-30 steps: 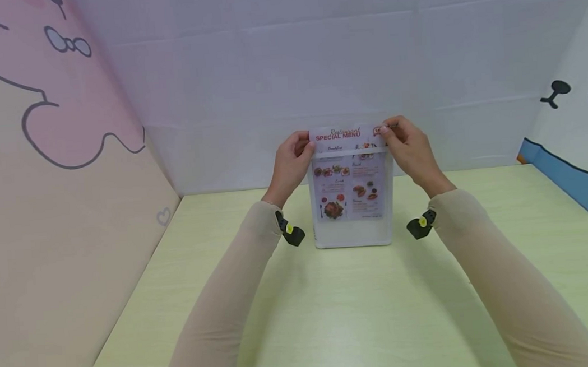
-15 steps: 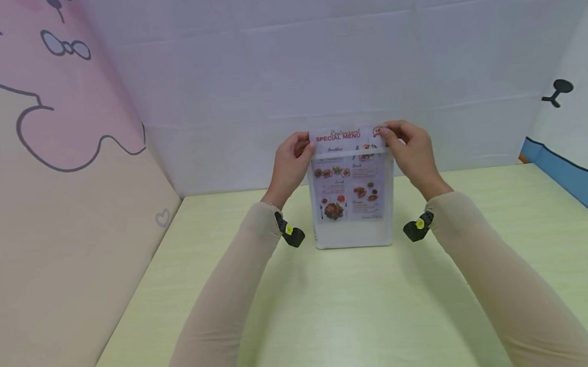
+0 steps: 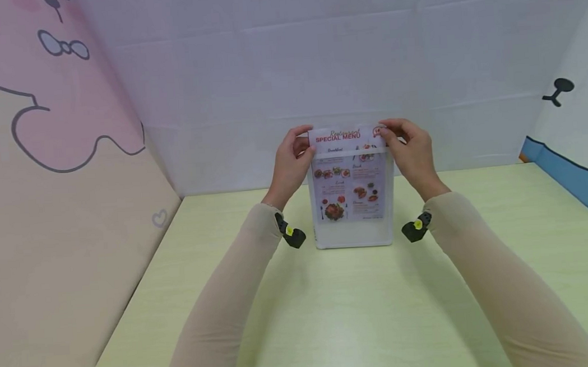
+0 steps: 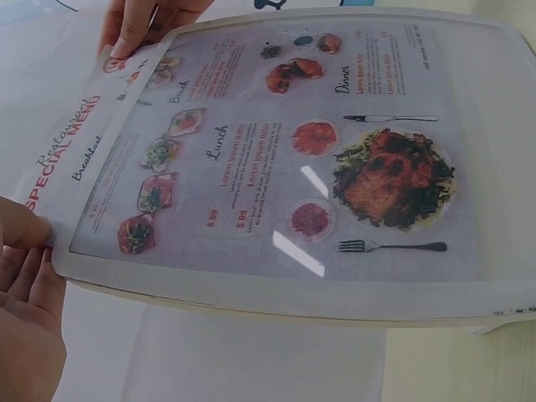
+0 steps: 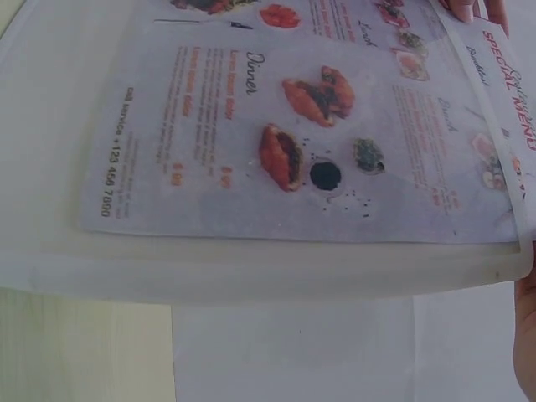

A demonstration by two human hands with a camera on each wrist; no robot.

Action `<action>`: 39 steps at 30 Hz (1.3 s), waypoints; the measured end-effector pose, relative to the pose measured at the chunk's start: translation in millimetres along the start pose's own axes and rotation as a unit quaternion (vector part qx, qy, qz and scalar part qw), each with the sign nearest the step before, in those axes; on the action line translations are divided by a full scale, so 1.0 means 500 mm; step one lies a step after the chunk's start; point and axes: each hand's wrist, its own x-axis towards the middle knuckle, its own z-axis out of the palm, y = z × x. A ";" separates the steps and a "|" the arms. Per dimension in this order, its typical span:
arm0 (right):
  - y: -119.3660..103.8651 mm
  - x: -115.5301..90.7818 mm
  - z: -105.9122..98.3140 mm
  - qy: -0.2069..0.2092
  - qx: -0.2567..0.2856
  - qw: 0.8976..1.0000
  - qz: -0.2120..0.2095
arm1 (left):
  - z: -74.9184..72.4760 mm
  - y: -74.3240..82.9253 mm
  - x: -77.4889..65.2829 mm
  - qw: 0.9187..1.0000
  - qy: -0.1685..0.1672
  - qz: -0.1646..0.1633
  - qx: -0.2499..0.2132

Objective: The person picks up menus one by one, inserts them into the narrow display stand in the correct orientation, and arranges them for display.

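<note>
A printed restaurant menu sheet sits most of the way inside a white-framed clear display stand, its top strip rising above the frame's upper edge. The stand is upright on the table. My left hand pinches the sheet's upper left corner between thumb and fingers; in the left wrist view the left thumb and fingers lie right at the frame's corner. At the upper right corner my right hand pinches the sheet too. Below the menu's lower edge a bare band of the stand shows.
The pale yellow-green table spreads in front of and around the stand. Behind it hangs a white cloth backdrop. Side panels with cartoon drawings stand at left and right.
The right hand has shifted slightly downward and inward at its corner. The left fingers have risen a little at theirs. Sheet and stand look almost unchanged.
</note>
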 end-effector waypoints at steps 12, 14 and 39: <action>-0.010 -0.001 -0.004 -0.008 -0.042 0.999 -0.012 | -0.008 0.002 -0.003 0.999 0.004 0.040 0.011; -0.014 -0.002 -0.005 -0.009 -0.049 0.999 -0.015 | -0.009 0.008 -0.006 0.999 0.004 0.040 0.013; -0.005 -0.011 -0.006 0.000 -0.092 0.996 -0.016 | -0.014 0.000 -0.013 0.999 0.007 0.027 0.015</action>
